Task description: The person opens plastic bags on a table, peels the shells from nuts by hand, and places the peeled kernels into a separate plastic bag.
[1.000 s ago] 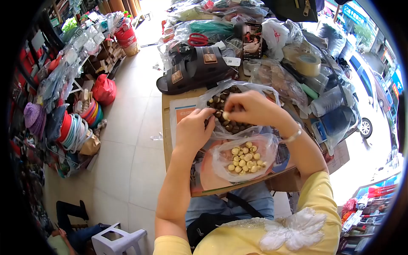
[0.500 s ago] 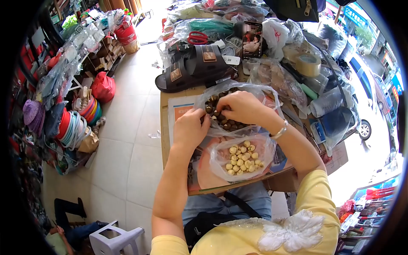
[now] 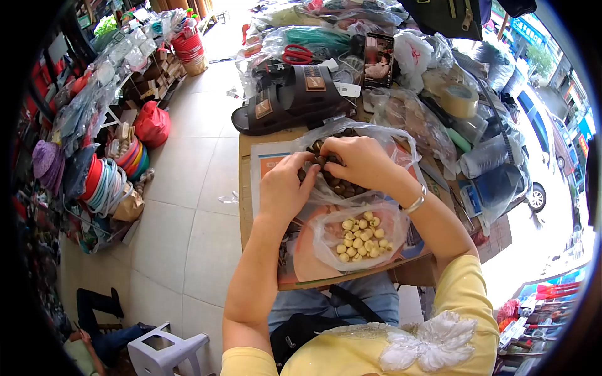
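My left hand (image 3: 283, 188) and my right hand (image 3: 362, 161) meet over a clear plastic bag (image 3: 400, 139) of brown-shelled chestnuts (image 3: 343, 187). The fingers of both are bent and closed at a dark chestnut between the fingertips, which partly hide it. Closer to my body lies a second clear bag (image 3: 326, 249), spread open, with several peeled, pale yellow chestnuts (image 3: 360, 238) in it. Both bags rest on printed cardboard (image 3: 301, 266) at the table's near edge.
Dark sandals (image 3: 285, 103) stand behind the bags. Beyond are red-handled scissors (image 3: 297, 55), a phone (image 3: 379, 59) and a tape roll (image 3: 459, 101). Plastic-wrapped goods crowd the table's back and right. A plastic stool (image 3: 166, 351) and a seated person (image 3: 103, 329) are at lower left.
My left hand has moved slightly up and right, its fingers now closer to my right hand's. My right hand stays over the brown chestnuts. The view has shifted a little.
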{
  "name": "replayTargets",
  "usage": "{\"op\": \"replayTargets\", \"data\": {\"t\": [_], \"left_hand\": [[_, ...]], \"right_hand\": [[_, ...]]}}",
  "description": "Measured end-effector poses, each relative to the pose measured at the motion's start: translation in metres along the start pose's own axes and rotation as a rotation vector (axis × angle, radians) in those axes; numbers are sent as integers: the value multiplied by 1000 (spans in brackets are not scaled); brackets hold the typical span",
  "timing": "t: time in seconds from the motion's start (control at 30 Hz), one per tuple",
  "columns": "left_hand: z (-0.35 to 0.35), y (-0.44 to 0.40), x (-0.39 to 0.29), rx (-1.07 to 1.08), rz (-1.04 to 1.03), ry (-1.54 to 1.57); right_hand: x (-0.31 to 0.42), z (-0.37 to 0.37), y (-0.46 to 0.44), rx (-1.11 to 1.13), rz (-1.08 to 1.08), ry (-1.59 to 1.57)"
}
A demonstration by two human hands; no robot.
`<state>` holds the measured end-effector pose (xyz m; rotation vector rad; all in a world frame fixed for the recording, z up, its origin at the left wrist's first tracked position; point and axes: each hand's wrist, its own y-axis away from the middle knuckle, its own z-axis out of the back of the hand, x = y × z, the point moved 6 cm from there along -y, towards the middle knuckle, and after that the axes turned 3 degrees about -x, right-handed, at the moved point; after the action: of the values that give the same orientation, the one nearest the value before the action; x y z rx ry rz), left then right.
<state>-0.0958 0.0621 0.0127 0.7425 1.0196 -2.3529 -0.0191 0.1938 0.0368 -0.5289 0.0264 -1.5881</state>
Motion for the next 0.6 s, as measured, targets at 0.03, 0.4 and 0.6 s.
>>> {"op": "replayTargets", "data": {"t": [0.03,0.4,0.6], "left_hand": [[0,0,-1,-1,1,0],[-16,6,8,193,220,622],[-18,8,8,283,384,886]], "right_hand": [[6,6,4,-85,39,4],[25,23,28,-327,210,-6],[10,21,34,-170,-127,-479]]}}
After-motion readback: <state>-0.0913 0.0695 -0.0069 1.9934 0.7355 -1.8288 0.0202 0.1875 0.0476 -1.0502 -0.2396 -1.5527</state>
